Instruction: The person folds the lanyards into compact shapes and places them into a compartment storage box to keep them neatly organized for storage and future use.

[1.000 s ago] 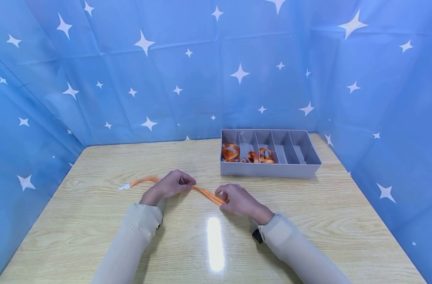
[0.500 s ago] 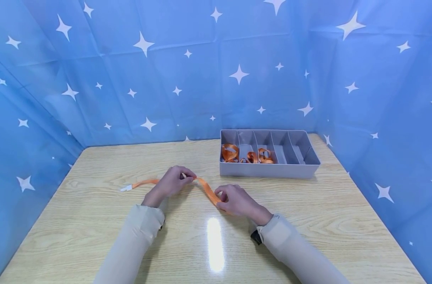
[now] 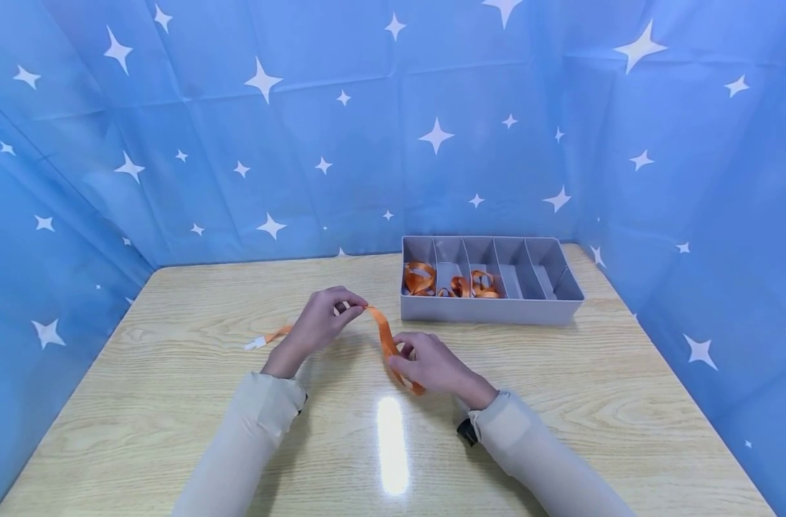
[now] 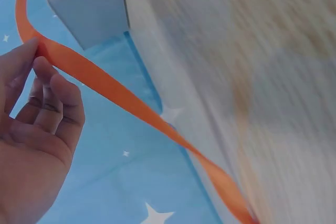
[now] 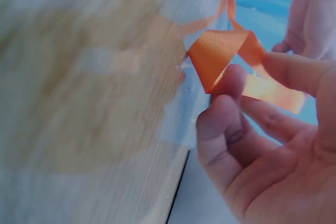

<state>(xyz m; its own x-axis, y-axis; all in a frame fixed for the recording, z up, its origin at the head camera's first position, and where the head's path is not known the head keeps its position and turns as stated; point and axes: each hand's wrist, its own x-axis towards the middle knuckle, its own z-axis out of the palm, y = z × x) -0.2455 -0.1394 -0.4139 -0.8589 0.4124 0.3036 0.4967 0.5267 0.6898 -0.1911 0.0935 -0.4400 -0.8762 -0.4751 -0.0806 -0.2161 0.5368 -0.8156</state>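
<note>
A flat orange lanyard (image 3: 382, 329) runs between my two hands, its white end piece (image 3: 255, 343) lying to the left on the table. My left hand (image 3: 318, 319) pinches the strap between thumb and forefinger, raised over the table. In the left wrist view, the strap (image 4: 113, 88) trails from those fingertips down toward the tabletop. My right hand (image 3: 431, 365) holds the other part, thumb and fingers curled at it. The right wrist view shows the strap (image 5: 218, 48) folded over near the fingertips. A short loop hangs below the right fingers.
Behind the right hand stands a grey divided box (image 3: 489, 310). Orange coiled lanyards (image 3: 420, 278) lie in its left compartments. A blue star-patterned curtain (image 3: 367, 143) hangs behind the wooden table (image 3: 141, 416).
My left hand has moved up and slightly right, drawing the lanyard with it; the white end piece slid right. The strap now bends more steeply toward the right hand, which stays nearly in place.
</note>
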